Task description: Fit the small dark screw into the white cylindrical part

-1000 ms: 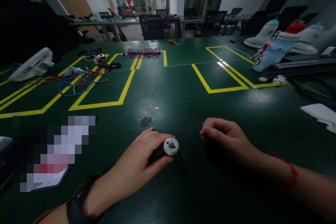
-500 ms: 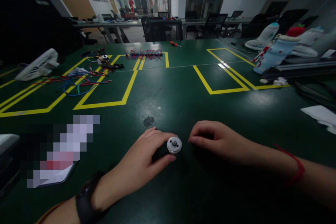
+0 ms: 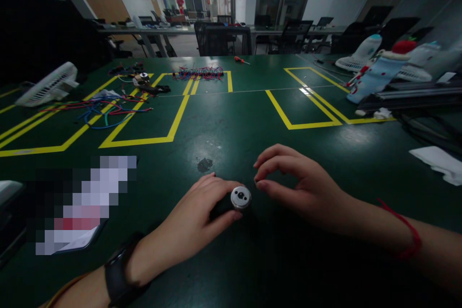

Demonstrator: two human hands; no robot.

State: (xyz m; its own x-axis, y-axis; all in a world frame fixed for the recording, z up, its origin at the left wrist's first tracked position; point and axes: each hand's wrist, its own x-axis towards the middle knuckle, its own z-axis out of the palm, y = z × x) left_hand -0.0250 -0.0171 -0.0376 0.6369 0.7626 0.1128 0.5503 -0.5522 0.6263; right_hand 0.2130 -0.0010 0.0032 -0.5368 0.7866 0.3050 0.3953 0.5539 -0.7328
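Observation:
A round silver metal piece point(image 3: 240, 197) stands on the dark green table, its top face showing a dark centre and small dark holes. My left hand point(image 3: 202, 211) grips it from the left, with thumb and index finger around its side. Just to its right and slightly higher, my right hand point(image 3: 296, 183) has its thumb and index fingertips pinched together. Something tiny and dark shows at those fingertips, too small to name. The two hands do not touch.
A phone-like object point(image 3: 84, 240), partly pixelated, lies at the left. Farther back are loose wires point(image 3: 104, 108), a white fan point(image 3: 50, 84), a screwdriver point(image 3: 240, 60) and a blue bottle point(image 3: 377, 74). White tissue point(image 3: 438, 163) lies at the right.
My right hand has risen slightly, its fingers more arched. The small raised part at the metal piece's centre no longer shows there. My left hand keeps its grip.

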